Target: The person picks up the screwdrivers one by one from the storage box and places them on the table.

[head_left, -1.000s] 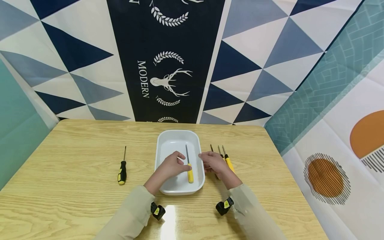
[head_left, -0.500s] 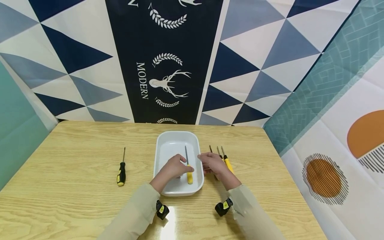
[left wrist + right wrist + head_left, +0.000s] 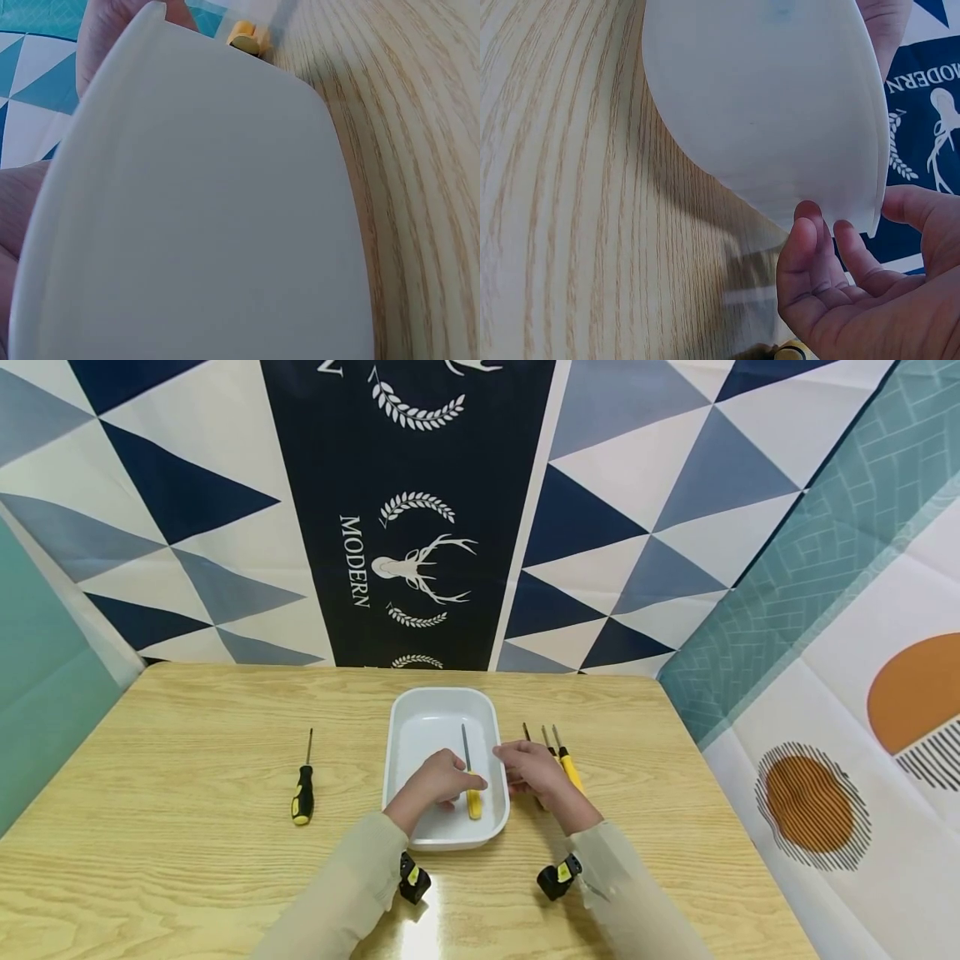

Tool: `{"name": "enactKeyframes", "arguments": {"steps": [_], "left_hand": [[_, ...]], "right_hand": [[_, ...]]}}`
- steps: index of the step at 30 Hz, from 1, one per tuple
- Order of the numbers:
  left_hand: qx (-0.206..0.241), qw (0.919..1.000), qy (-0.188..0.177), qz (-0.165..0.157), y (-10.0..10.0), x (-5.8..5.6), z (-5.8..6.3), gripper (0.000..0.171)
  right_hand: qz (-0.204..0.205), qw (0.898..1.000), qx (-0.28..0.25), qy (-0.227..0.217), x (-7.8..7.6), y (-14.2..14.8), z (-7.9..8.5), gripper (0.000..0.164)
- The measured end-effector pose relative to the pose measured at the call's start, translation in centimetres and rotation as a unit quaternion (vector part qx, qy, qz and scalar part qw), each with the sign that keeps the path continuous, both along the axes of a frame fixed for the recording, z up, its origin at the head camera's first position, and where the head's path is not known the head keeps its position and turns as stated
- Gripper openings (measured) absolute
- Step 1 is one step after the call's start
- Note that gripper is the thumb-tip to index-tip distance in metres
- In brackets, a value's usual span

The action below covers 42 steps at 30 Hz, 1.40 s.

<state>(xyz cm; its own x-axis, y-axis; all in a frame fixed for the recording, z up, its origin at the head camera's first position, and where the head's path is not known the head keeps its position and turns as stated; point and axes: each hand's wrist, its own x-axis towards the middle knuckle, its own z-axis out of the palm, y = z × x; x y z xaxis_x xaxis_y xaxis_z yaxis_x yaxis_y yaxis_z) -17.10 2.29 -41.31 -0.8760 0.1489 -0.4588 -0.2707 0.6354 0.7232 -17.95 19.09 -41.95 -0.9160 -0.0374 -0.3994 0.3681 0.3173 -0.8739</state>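
A white tray (image 3: 395,735) sits on the table with a yellow-handled screwdriver (image 3: 474,806) lying inside it. My left hand (image 3: 435,778) reaches over the tray's near left side, its thumb crossing over the yellow handle and its loosely bent fingers to the left of it. My right hand (image 3: 536,768) holds the tray's right rim; in the right wrist view its thumb is at the rim and its curled fingers are against the outer wall (image 3: 765,150). The tray's wall (image 3: 210,210) hides most of the left hand in the left wrist view.
A black and yellow screwdriver (image 3: 302,797) lies on the table (image 3: 187,860) to the left. Several more screwdrivers, one with a yellow handle (image 3: 572,771), lie to the right, partly behind the right hand. A patterned cloth backdrop (image 3: 435,468) rises behind the table.
My left hand has moved slightly right, its thumb sliding further across the yellow handle. The right hand, tray and screwdrivers keep their places; the head view has shifted slightly.
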Motion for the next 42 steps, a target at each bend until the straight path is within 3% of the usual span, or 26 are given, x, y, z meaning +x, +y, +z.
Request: {"name": "enactKeyframes", "arguments": {"steps": [11, 24, 35, 42], "left_hand": [[-0.041, 0.999, -0.005, -0.019, 0.6, -0.4, 0.0, 0.044], [-0.047, 0.9987, -0.017, -0.009, 1.7, -1.6, -0.6, 0.034], [-0.062, 0.9974, 0.033, -0.012, 2.3, -1.2, -0.4, 0.019], [-0.061, 0.9972, 0.037, -0.024, 2.2, -1.0, -0.6, 0.015]], "right_hand": [[-0.008, 1.0, 0.009, -0.008, -0.1, -0.1, 0.2, 0.041], [0.0, 1.0, 0.0, -0.004, -0.2, -0.1, 0.3, 0.043], [0.011, 1.0, 0.001, 0.001, 0.9, -0.8, 2.5, 0.041], [0.006, 1.0, -0.001, -0.007, 0.1, -0.2, 0.8, 0.042]]}}
